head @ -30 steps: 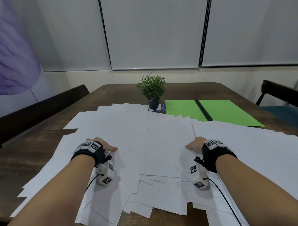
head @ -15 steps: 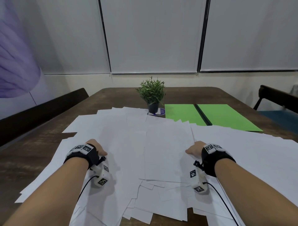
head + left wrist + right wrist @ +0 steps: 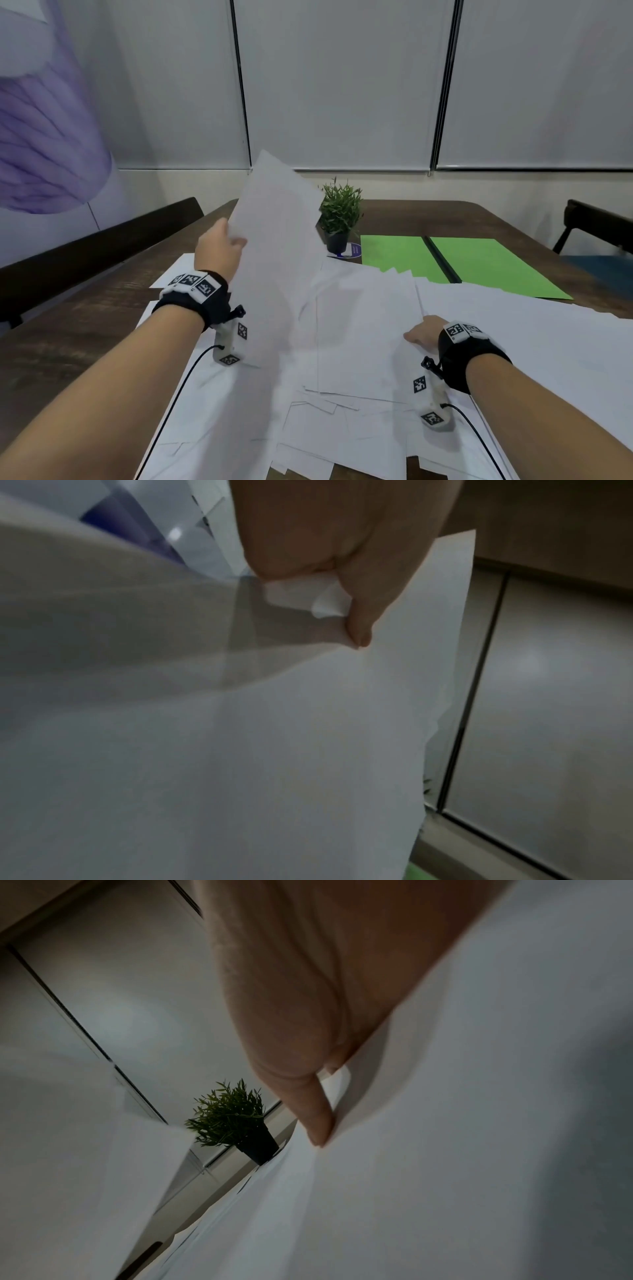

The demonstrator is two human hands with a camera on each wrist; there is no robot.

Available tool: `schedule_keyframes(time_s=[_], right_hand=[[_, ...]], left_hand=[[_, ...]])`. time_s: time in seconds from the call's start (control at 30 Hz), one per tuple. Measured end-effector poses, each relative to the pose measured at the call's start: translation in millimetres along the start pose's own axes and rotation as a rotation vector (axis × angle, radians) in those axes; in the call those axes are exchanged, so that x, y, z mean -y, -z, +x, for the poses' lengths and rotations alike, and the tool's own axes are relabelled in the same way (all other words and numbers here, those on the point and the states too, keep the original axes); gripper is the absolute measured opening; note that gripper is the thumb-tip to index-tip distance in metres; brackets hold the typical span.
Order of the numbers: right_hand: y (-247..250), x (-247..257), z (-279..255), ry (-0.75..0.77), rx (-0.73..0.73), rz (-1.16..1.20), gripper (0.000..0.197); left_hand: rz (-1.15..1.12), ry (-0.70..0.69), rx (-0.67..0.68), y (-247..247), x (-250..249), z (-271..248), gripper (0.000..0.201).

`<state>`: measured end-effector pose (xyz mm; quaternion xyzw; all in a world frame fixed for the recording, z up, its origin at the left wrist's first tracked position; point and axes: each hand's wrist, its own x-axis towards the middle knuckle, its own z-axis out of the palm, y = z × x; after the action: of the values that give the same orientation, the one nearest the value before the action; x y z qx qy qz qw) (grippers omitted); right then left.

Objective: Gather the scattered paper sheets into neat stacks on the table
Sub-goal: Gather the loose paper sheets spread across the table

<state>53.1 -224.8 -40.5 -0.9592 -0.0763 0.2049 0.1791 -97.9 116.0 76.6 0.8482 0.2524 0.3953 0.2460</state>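
Note:
Many white paper sheets (image 3: pixel 359 346) lie scattered and overlapping over the near half of the brown table (image 3: pixel 68 342). My left hand (image 3: pixel 219 246) is raised above the table's left side and pinches the edge of a lifted bunch of white sheets (image 3: pixel 277 240), which stands tilted in the air. In the left wrist view the thumb (image 3: pixel 356 631) presses the lifted sheets (image 3: pixel 274 750) against hidden fingers. My right hand (image 3: pixel 423 334) stays low on the pile. There, in the right wrist view, its thumb (image 3: pixel 318 1123) pinches a sheet edge (image 3: pixel 445 1123); its fingers are hidden under the paper.
A small potted plant (image 3: pixel 339 216) stands at the table's middle, on a round coaster. Two green sheets (image 3: pixel 479 267) with a black strip (image 3: pixel 440 260) between them lie at the back right. A dark bench (image 3: pixel 85 246) lines the left side and a chair (image 3: pixel 596 226) the right.
My left hand has risen from the pile and moved forward, lifting a bunch of sheets into the air. The right hand has stayed on the pile.

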Motion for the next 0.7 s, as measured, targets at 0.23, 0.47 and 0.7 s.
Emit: schedule_keyframes(time_s=[0.23,0.47,0.7], right_hand=[[4.8,-0.6,-1.0,-0.101,-0.034,0.322,0.061],[-13.1,-45.5,80.0,-0.065,0.009,0.753,0.146],[6.6,-22.3,5.5,-0.144,0.069,0.938,0.105]], left_hand=[[-0.195,-0.174,-0.156,0.9,-63.6,14.8,0.028],[-0.421,-0.025,-0.088,-19.8,-89.9,14.2,0.031],[-0.339,0.288,0.18,-80.4,-46.4,-27.2,0.035]])
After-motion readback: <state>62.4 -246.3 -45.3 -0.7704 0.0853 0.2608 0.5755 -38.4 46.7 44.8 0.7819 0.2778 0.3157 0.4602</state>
